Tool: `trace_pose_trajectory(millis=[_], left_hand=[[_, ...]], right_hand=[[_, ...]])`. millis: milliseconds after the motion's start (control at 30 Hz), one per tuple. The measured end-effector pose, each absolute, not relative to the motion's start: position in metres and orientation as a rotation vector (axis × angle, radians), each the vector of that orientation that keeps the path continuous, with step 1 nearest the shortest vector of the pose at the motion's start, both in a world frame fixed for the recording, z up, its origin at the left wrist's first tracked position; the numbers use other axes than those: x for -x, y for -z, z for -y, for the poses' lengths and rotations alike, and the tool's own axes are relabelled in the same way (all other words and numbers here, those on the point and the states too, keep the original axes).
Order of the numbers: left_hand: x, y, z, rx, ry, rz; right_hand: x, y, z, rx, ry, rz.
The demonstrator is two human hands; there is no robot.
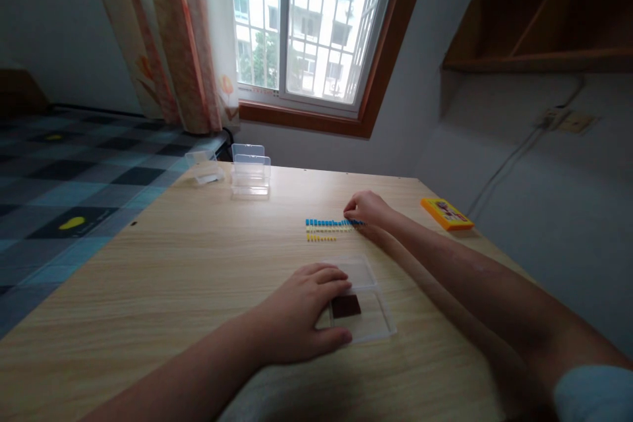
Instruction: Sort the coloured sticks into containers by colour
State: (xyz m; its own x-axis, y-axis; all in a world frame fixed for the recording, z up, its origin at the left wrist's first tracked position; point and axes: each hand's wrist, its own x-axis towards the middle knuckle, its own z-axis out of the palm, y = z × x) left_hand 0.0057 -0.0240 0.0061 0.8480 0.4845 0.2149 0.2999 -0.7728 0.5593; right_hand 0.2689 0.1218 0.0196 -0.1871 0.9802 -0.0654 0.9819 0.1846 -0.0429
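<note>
My left hand (pixel 301 313) lies on the wooden table (pixel 173 277), fingers stretched over the left edge of an open clear plastic box (pixel 368 323); a dark brown square piece (pixel 345 306) lies inside it. My right hand (pixel 368 208) reaches farther out, fingertips pinched at the right end of a row of small blue pieces (pixel 326 221). Below that row lie a pale yellow row (pixel 329 229) and a shorter yellow row (pixel 321 238). What the fingertips grip is too small to see.
Clear plastic boxes (pixel 250 175) and a smaller one (pixel 204 168) stand at the table's far left. An orange-yellow flat box (pixel 446 214) lies at the far right edge. A bed with a checked cover (pixel 74 171) is on the left; a window (pixel 306 26) is behind.
</note>
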Motion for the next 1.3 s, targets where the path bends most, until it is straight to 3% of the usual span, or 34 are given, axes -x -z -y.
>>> trace_pose_trajectory(millis=[967,1167,1300], left_hand=[[-0.005,-0.004,0.024,-2.503,-0.486,-0.581],[-0.005,-0.006,0.024,-2.498,-0.472,-0.588],[-0.005,-0.007,0.024,-2.505,-0.455,-0.586]], right_hand=[[-0.262,-0.035,-0.114,-1.991,0.157,-2.585],[-0.272,-0.076,-0.052,-1.952,0.166,-2.883],[-0.276,-0.087,0.017,-1.698,0.345,-3.138]])
